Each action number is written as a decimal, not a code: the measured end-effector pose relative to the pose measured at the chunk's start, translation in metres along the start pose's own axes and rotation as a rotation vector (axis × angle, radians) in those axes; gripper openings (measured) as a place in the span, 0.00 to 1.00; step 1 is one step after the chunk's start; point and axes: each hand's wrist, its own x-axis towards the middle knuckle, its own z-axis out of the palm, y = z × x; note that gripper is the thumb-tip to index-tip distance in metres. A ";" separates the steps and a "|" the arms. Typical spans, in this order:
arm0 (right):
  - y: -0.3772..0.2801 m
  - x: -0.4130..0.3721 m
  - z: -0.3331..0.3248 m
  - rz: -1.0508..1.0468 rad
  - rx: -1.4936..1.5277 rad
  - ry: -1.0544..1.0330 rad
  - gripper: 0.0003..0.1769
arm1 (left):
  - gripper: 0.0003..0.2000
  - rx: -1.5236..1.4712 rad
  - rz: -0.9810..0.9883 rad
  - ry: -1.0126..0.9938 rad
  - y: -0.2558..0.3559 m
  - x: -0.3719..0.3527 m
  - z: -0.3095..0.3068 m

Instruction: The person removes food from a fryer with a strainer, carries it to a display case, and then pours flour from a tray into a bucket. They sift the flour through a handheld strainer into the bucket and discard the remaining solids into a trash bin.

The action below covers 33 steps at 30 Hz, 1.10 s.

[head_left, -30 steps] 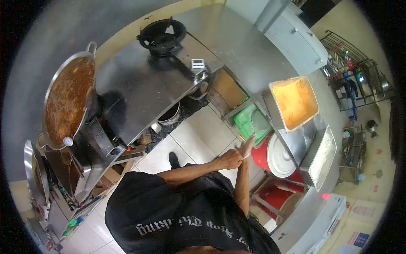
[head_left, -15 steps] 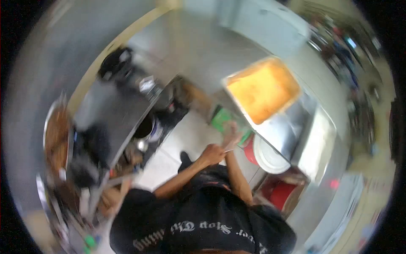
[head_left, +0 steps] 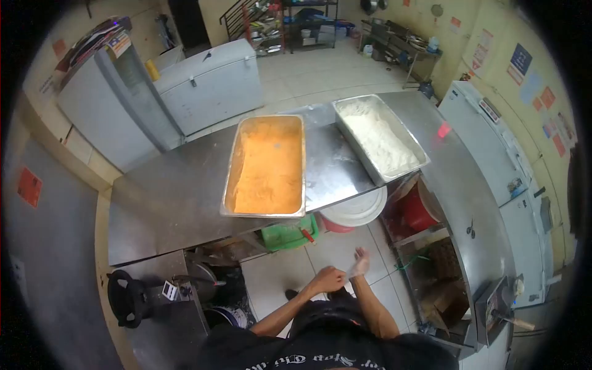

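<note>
Beyond the bench's (head_left: 166, 206) near edge, over the floor, a thin clear glove (head_left: 356, 271) seems to cover the right hand (head_left: 362, 258), fingers open; the left hand (head_left: 329, 280), closed, apparently pinches its cuff, perhaps tensioning it. Deep steel pans (head_left: 265, 215) contain loose powders (head_left: 271, 166) along that edge.

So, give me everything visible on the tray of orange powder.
The orange-powder tray is a deep, rectangular, open-topped pan with rounded corners and a flat rim, apparently stainless steel. It sits upright on the steel counter, its near end by the counter's edge. Orange powder covers its bottom, surface uneven, with a small greyish spot toward the far end. The white-powder tray stands apart, to its right. Neither hand touches it.
</note>
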 end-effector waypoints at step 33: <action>-0.180 0.275 -0.214 -0.745 -0.871 0.218 0.30 | 0.12 -0.221 -0.130 0.273 0.057 0.274 0.194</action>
